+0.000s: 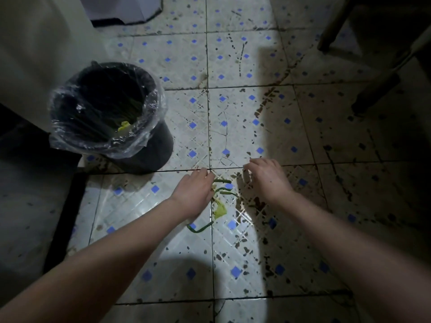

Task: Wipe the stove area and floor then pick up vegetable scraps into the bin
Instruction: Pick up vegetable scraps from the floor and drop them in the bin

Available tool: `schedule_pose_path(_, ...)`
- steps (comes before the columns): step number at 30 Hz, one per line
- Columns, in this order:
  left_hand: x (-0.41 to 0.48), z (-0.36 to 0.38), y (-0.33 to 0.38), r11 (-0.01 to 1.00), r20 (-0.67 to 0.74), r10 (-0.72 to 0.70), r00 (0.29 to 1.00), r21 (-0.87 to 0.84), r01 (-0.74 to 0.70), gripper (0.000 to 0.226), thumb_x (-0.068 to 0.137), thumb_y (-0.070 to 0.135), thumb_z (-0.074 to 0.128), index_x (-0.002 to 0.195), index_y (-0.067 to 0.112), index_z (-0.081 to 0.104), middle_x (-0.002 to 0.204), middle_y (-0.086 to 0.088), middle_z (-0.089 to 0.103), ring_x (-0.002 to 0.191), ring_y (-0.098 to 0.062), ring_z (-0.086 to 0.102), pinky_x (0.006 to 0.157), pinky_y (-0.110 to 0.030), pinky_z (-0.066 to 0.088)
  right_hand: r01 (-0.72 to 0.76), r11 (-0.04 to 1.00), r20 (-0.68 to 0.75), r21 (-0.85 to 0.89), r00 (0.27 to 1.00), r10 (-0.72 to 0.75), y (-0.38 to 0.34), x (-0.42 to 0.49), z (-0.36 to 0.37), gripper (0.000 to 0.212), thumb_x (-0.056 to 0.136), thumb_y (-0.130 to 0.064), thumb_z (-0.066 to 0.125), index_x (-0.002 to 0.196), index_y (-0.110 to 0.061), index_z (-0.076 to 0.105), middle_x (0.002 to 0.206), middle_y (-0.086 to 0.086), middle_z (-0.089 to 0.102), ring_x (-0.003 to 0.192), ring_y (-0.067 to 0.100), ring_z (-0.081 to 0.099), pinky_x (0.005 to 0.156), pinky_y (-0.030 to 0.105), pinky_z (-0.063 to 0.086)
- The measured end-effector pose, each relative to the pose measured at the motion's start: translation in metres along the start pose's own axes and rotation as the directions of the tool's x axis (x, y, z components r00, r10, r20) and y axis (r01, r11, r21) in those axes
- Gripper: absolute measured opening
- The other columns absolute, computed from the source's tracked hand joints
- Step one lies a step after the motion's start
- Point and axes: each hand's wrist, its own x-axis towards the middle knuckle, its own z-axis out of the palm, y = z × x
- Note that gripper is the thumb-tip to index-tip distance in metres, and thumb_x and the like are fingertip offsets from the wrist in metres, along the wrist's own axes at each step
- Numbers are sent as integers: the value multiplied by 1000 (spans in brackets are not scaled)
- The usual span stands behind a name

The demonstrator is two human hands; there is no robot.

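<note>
Green vegetable scraps [222, 191] lie on the tiled floor [186, 257] between my hands: thin green stems, a pale yellow-green leaf piece [220, 209], and one curved stem [199, 228] nearer to me. My left hand [194, 194] is low over the floor, its fingertips at the left end of the stems. My right hand [265, 179] hovers just to the right of them with fingers curled downward and apart, holding nothing. A black bin [112, 113] with a clear plastic liner stands upper left of my hands; some green and yellow scraps show inside it.
The floor is white tile with blue diamonds and many dark stains, thickest on the right. A pale cabinet side [35, 66] and a dark mat edge [67, 215] border the left. Dark furniture legs [377, 87] stand at the upper right. A white object [126, 10] sits at the top.
</note>
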Motion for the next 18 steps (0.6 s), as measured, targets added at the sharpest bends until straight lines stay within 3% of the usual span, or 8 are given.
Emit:
schedule_pose_path(11,16,20,8,1000,39,5,999,-27,-4,35,98,31,45,124,10,40,120,-10,45,106,-26,48,85,-36,43,-41,997,-21,70,999,42,14,6,19,45,90,5,41,126,-17,56,131,2,56,122,22,46,108,35,27)
schedule_pose_path(18,20,18,17,998,105,-41,994,-46,46,32,91,-2,49,120,7,40,122,-11,45,109,-25,48,91,-32,43,-37,995,-36,95,999,41,16,10,27,42,89,6,44,122,-16,59,128,4,58,119,24,48,105,36,31)
